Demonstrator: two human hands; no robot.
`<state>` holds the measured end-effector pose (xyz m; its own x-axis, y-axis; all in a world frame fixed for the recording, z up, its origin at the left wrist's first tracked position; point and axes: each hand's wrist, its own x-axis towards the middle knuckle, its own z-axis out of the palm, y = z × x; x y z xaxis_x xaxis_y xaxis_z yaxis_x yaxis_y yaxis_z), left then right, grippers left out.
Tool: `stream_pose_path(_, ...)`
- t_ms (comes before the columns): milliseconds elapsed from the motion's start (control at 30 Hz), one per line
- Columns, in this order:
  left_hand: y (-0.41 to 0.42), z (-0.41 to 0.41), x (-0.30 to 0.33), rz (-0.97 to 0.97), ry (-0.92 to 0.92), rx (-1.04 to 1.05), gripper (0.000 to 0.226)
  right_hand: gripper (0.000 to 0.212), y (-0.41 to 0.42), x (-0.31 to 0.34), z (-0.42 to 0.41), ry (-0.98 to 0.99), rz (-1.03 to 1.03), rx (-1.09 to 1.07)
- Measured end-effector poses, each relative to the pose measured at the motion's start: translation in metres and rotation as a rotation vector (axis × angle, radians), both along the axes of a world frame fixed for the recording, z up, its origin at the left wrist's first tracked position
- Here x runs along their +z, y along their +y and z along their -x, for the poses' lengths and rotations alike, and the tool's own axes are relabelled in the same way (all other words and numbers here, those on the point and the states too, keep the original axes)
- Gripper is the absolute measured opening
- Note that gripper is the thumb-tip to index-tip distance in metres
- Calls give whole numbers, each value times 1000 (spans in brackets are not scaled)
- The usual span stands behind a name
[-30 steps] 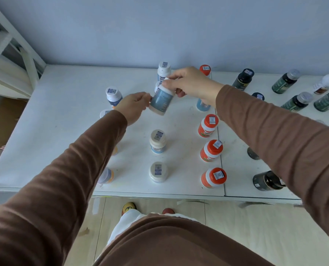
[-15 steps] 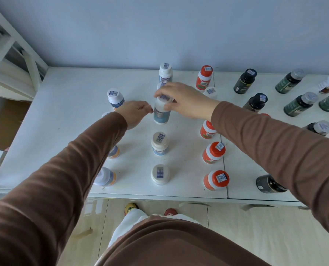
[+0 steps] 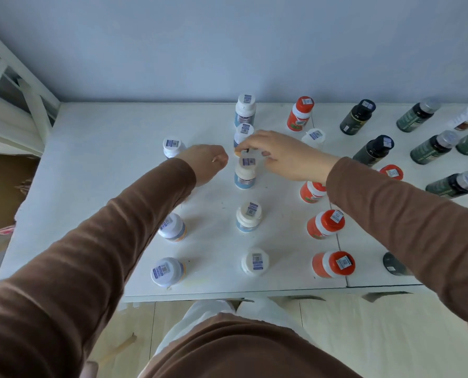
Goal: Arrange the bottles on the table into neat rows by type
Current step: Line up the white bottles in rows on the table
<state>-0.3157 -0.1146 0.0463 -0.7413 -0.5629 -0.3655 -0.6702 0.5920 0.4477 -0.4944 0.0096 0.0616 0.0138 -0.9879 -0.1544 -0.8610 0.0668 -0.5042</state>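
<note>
Down the middle of the white table (image 3: pixel 96 170) runs a column of white-capped, blue-label bottles. My right hand (image 3: pixel 282 155) reaches over the third one, the blue-label bottle (image 3: pixel 244 174), which stands upright; the fingertips rest on its cap rim. My left hand (image 3: pixel 208 163) is a closed fist just left of that bottle, holding nothing. Behind stand two like bottles (image 3: pixel 245 110) (image 3: pixel 243 132), in front two more (image 3: pixel 249 217) (image 3: pixel 255 261). Orange bottles (image 3: pixel 326 224) form a column to the right. White bottles with orange-blue labels (image 3: pixel 168 271) stand on the left.
Dark bottles with black caps (image 3: pixel 374 150) and green ones with silver caps (image 3: pixel 431 147) fill the far right. A lone white bottle (image 3: pixel 313 137) stands behind my right hand. A dark bottle (image 3: pixel 395 264) sits near the front edge. A white frame (image 3: pixel 22 85) rises at left.
My right hand has lowered the tilted blue-label bottle onto the table in the middle column; it now stands upright. The left hand stayed beside it.
</note>
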Motion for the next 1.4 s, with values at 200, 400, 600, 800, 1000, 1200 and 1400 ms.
stream_pose_path(200,-15,19,4,61,-3,-22,32,52,-36,10,20,146,96,-129)
stream_pose_path(400,-26,35,-9,62,-49,6,37,39,-64,-16,23,319,-13,56)
stream_pose_path(600,-32,45,-6,-77,40,90,35,34,-70,-2,41,14,-40,-109)
stream_pose_path(800,-45,48,5,-276,311,166,29,28,-75,21,59,-423,-57,-355)
stream_pose_path(1000,-47,49,10,-272,333,134,29,25,-76,24,61,-503,-64,-407)
stream_pose_path(1200,-57,41,15,-129,279,81,26,26,-80,32,49,-203,18,-217)
stream_pose_path(1400,-97,11,33,19,250,114,26,40,-123,29,15,-12,127,-29)
